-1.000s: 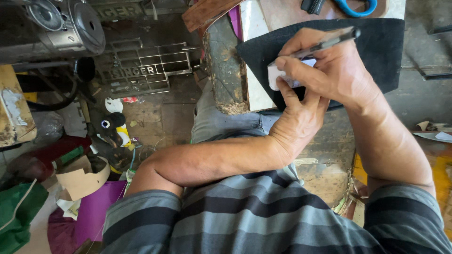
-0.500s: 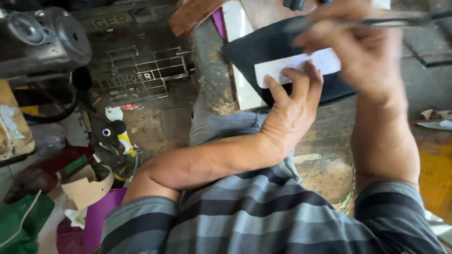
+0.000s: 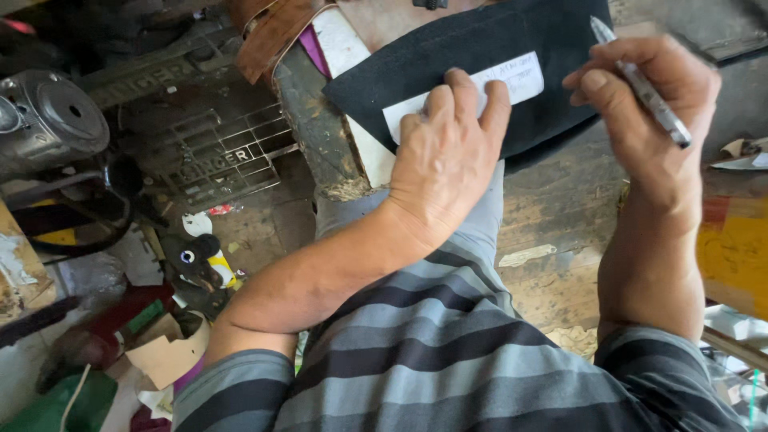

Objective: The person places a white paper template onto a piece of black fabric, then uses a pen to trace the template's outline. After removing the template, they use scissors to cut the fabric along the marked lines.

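My left hand (image 3: 445,156) lies flat, fingers spread, pressing a white paper strip (image 3: 512,83) onto a black piece of material (image 3: 448,56) on the worn wooden bench (image 3: 552,216). Part of the strip is hidden under my fingers. My right hand (image 3: 648,104) is lifted to the right of the strip and grips a silver pen (image 3: 640,80), its tip pointing up and away from the paper. Handwriting shows on the strip's right end.
Left of the bench stand a metal sewing machine (image 3: 48,120) and its iron treadle grate (image 3: 208,152). Scraps, a small toy with a round eye (image 3: 192,260), cardboard (image 3: 172,356) and green cloth (image 3: 56,404) litter the floor. A yellow surface (image 3: 736,248) lies at right.
My right hand has lifted the pen off the strip and moved right. My left hand has slid forward onto the strip, pressing it flat. The camera moved closer.
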